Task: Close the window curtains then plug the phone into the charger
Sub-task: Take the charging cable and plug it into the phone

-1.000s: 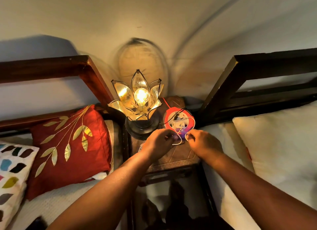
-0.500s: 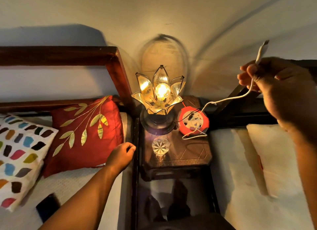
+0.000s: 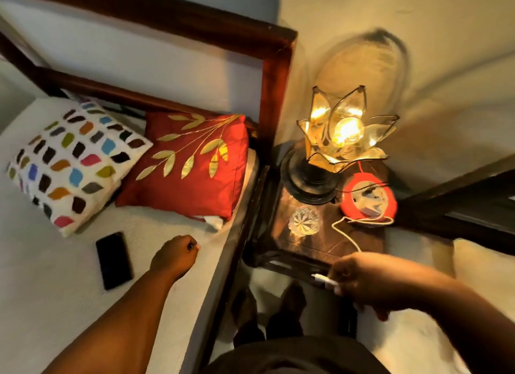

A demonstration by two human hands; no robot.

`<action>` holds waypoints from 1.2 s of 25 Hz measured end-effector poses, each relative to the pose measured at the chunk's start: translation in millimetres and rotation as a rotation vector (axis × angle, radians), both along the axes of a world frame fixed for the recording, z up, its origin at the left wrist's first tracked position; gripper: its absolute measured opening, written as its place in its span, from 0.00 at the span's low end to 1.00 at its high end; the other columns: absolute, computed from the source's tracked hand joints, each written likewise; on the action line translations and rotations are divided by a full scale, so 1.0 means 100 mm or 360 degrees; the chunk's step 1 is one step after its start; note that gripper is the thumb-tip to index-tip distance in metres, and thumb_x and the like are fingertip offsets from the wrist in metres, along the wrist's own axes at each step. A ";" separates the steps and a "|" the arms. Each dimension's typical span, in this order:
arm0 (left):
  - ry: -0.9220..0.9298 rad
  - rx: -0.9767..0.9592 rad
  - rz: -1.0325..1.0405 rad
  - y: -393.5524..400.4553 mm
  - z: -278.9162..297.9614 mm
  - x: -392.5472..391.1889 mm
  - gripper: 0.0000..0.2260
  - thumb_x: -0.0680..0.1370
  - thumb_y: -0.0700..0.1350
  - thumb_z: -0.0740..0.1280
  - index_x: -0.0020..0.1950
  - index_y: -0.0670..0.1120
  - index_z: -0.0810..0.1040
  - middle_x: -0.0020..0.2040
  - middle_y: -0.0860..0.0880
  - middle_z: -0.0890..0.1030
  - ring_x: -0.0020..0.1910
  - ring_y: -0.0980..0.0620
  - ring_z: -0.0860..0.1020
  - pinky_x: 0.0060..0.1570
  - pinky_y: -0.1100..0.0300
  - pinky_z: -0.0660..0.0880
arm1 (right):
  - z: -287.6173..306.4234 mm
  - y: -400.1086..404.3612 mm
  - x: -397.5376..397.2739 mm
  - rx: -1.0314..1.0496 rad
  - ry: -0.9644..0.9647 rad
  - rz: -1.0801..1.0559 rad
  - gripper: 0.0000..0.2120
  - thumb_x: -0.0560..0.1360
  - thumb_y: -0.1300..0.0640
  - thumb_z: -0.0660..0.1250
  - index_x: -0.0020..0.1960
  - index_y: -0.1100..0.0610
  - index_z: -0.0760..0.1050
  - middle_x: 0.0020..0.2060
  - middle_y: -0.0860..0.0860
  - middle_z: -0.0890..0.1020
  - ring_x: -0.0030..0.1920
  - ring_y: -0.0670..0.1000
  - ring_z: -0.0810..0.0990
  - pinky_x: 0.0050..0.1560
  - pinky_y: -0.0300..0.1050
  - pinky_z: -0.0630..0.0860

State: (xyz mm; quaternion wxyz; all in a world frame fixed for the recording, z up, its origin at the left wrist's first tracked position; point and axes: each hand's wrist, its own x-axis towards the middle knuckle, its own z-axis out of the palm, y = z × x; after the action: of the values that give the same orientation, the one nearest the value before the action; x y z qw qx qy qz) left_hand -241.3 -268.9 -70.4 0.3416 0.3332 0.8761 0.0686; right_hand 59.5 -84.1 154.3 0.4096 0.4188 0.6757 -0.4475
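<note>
Phone point(image 3: 114, 260) lies on white bed point(image 3: 41, 290) w/ two cushions, near curled, empty left hand point(image 3: 174, 258). Right hand point(image 3: 370, 281) pinches charger cable point(image 3: 345, 234) end over dark side table point(image 3: 328, 242) w/ lit lamp point(image 3: 345, 131).

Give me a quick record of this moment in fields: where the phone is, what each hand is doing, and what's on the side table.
phone: face up on the bed, untouched
right hand: pinches the white cable near its plug
left hand: curled, empty, beside the phone
side table: lit lamp, red extension reel, glass dish
charging: not yet plugged in
</note>
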 end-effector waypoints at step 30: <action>-0.0349 0.0111 0.2025 -1.05 -1.45 -0.69 0.46 0.65 0.52 0.78 0.74 0.40 0.58 0.69 0.39 0.71 0.62 0.43 0.74 0.60 0.51 0.74 | -2.69 -0.91 -1.04 -0.0036 0.0464 -0.0046 0.05 0.76 0.50 0.65 0.42 0.43 0.75 0.38 0.44 0.80 0.39 0.47 0.80 0.39 0.45 0.76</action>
State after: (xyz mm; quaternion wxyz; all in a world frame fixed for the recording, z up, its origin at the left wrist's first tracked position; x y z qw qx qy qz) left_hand -310.1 -374.0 -215.2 0.3107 -0.2491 0.8598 0.3197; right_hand -44.7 -175.1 -114.4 0.3054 0.3545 0.7168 -0.5170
